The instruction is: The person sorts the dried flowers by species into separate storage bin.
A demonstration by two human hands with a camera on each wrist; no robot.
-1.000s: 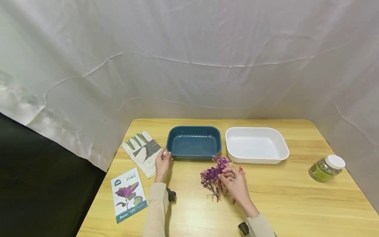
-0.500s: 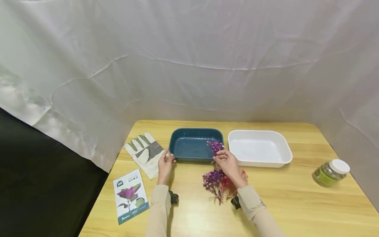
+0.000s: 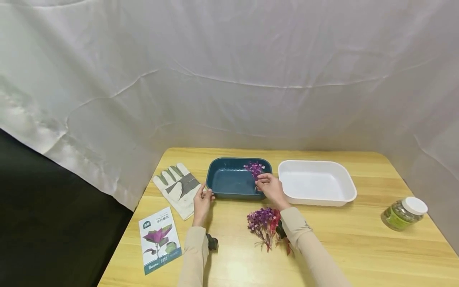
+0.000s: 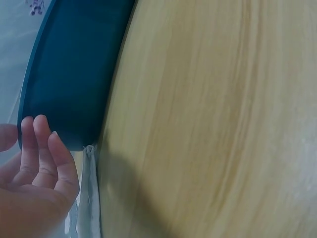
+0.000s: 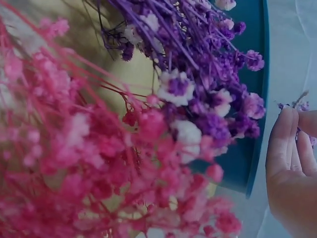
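My right hand (image 3: 271, 187) pinches a small sprig of purple dried flowers (image 3: 254, 168) by its stem, over the right part of a dark teal baking dish (image 3: 234, 196). In the right wrist view the fingertips (image 5: 287, 116) meet around the thin stem. My left hand (image 3: 203, 204) holds the dish at its near left corner; in the left wrist view the bent fingers (image 4: 44, 144) lie against the outer wall, with the thumb at the rim. Below the right wrist, a bunch of purple flowers (image 3: 261, 221) and pink-red flowers (image 3: 275, 220) lies on the table.
A white baking dish (image 3: 315, 181) stands right of the teal one. A work glove (image 3: 181, 190) and a seed packet (image 3: 159, 241) lie at the left of the wooden table (image 3: 340, 247). At the right is a jar (image 3: 403, 214) with a white lid. Pale cloth hangs behind.
My right hand has lifted a purple sprig from the bunch and carried it up and forward over the teal dish. The left hand has stayed at the dish's corner. The view has shifted slightly.
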